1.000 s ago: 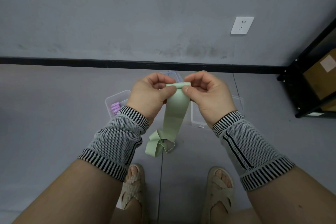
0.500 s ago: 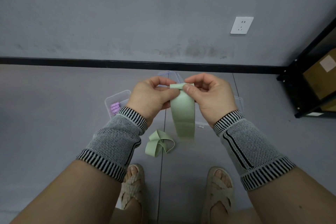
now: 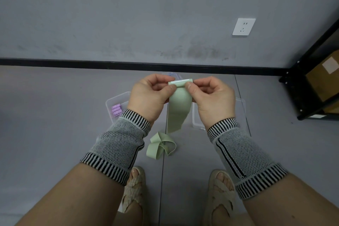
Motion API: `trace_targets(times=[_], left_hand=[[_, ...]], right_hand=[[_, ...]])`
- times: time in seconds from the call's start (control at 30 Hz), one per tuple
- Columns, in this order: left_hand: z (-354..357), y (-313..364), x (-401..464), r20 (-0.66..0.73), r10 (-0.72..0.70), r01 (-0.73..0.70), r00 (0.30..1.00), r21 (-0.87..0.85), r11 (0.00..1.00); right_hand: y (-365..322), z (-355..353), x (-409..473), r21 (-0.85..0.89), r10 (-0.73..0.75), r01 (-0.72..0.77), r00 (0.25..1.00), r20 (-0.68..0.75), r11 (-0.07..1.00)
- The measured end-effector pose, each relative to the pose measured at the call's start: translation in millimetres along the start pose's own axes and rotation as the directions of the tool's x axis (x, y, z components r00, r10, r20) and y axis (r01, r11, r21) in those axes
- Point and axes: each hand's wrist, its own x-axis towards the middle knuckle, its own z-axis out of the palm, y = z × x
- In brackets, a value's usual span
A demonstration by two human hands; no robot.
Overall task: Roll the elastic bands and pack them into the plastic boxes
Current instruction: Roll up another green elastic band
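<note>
I'm over a grey floor (image 3: 55, 134) that runs up to a black skirting strip and a grey wall with a white socket (image 3: 243, 26), and a black shelf rack (image 3: 311, 71) stands at the right edge. Nearest me are two sandalled feet, and just ahead of them a loose green band (image 3: 161, 145) lies crumpled on the floor seam, touching nothing. Above it both wrists, in knitted striped sleeves, come together. The left hand (image 3: 149, 97) and the right hand (image 3: 214, 100) each pinch one end of a small roll at the top of the green elastic band (image 3: 178, 110), thumb against curled fingers (image 3: 189, 86), so both are clenched on the band. The roll's long axis runs left to right between the two hands, and neither is nearer than the other. The unrolled tail hangs straight down from it towards me, clear of the floor band. As I judge it, the next turn must wind that tail upward onto the roll, so the thumbs push away from me. Beyond the hands, a clear plastic box (image 3: 113, 101) at the left holds purple rolls (image 3: 116, 111), another clear box (image 3: 240, 108) sits behind the right hand, and a third may show past the knuckles, though it is mostly hidden.
</note>
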Motion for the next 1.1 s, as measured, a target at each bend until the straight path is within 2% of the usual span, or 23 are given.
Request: trace_targets(times=[0.13,0.37,0.5,0.63,0.73,0.97,1.1], left_hand=[[1.5,-1.3,0.8,-0.009,0.030,-0.029,1.000,0.048,0.998],[2.1,-1.9,1.1,0.002,0.047,-0.047,0.999,0.052,0.998],[2.9,-0.3,1.5,-0.043,-0.029,0.028,0.999,-0.027,0.999],[5.5,-1.8,2.7,-0.136,-0.060,0.062,0.989,0.009,0.998],[8.8,-1.9,2.5,-0.145,-0.071,0.069,0.987,-0.017,0.997],[8.6,-6.6,2.2,-0.171,0.008,0.002,0.985,0.060,0.998],[8.6,-6.4,2.6,-0.193,0.004,-0.001,0.981,0.011,1.000]], right_hand=[[0.2,1.9,-1.2,-0.011,-0.018,0.017,0.999,-0.028,1.000],[-1.2,-2.1,3.3,0.067,0.035,-0.038,0.998,0.044,0.997],[1.8,-0.8,5.1,0.091,0.049,-0.053,0.997,0.051,0.994],[4.1,-0.3,6.1,0.085,0.031,-0.034,0.999,0.029,0.996],[4.5,0.2,6.7,0.089,0.017,-0.016,1.000,-0.001,0.996],[7.6,0.0,7.5,0.087,0.006,-0.006,1.000,0.007,0.996],[7.1,0.5,7.0,0.140,0.018,-0.020,1.000,0.022,0.990]])
